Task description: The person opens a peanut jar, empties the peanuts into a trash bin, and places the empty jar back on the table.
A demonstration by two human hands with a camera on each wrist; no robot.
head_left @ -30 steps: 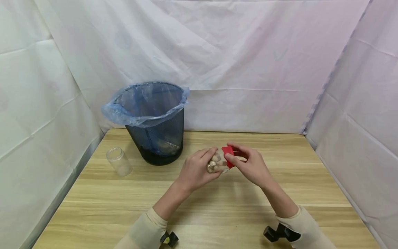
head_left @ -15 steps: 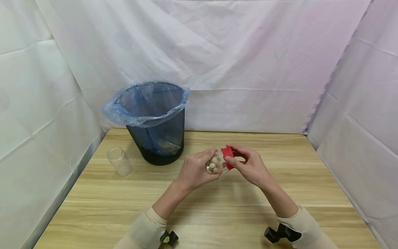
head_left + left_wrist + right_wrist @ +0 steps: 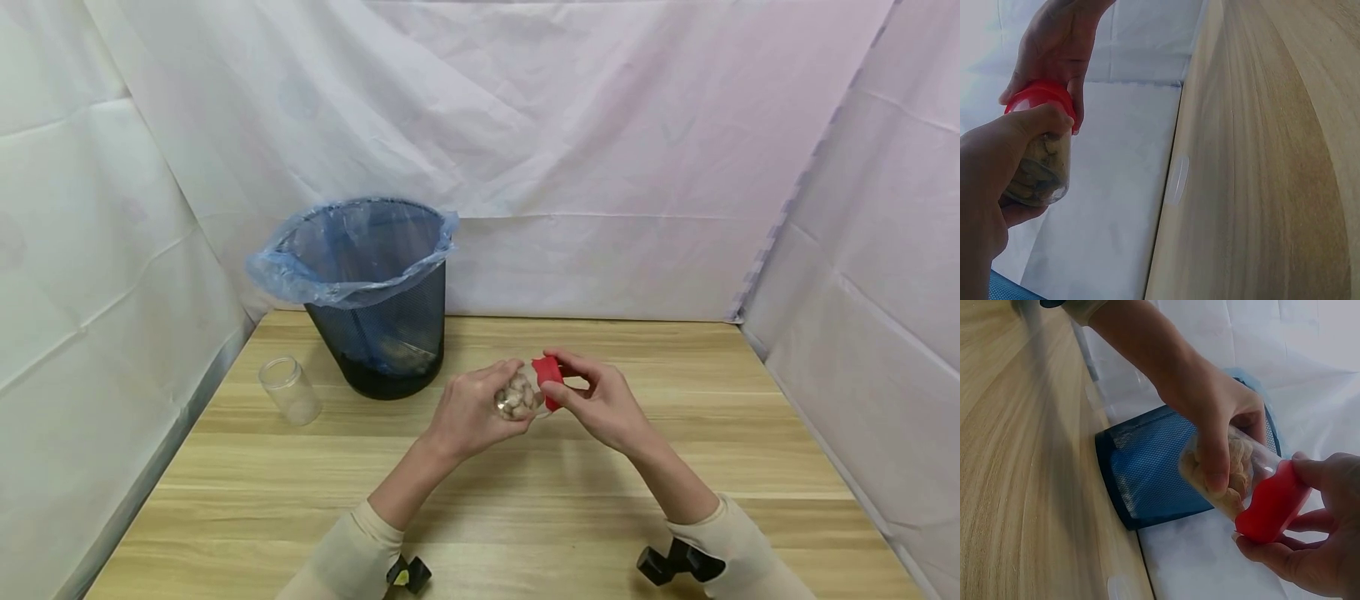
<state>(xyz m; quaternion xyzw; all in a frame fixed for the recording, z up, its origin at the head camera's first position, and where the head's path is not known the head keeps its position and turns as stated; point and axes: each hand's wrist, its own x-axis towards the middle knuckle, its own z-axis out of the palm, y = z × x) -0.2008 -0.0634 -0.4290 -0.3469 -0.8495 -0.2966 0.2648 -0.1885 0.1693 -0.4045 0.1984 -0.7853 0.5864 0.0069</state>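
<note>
Jar, clear, one: held above the table, tilted, capped end toward the right. Contents: pale, knobbly pieces. Left hand: curled round the jar body. Right hand: thumb and fingers pinching the red cap at its sides.

Handling, as judged: the left hand should keep the body steady while the right works the cap alone — square to the mouth, pressure even on both sides. The tilt calls for care, as loose pieces could spill if the cap comes away; a more upright jar would be safer.

Differences between views: the head view alone shows the second clear jar plainly, open-mouthed on the table beside the mesh bin with its blue liner. The right wrist view gives the cap's wavy edge and the right-hand grip — detail too small from the head. The left wrist view shows the left thumb lying across the cap's near edge, and a clear disc on the table, hard to make out from above. Whether the cap is fully seated: cannot be told from any view.
</note>
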